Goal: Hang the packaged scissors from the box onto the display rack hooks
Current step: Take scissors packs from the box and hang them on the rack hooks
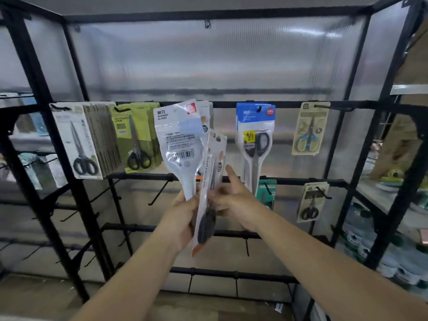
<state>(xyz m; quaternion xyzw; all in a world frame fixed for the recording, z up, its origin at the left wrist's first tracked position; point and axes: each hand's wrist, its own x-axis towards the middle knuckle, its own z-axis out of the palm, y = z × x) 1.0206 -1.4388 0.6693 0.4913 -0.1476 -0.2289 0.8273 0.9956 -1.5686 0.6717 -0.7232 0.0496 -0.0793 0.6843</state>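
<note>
As both grip upright | left hand (185, 209): white pack (180, 144) | right hand (234, 200): orange-tipped pack (209, 193), near-vertical

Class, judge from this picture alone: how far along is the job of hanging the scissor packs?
Done: the top rail already carries packs, among them a blue-topped pack and a tan card pack. In hand: the left hand grips a white pack, back facing the camera; the right hand holds an orange-edged pack. Left: many lower hooks look bare; the box is out of view.
</note>
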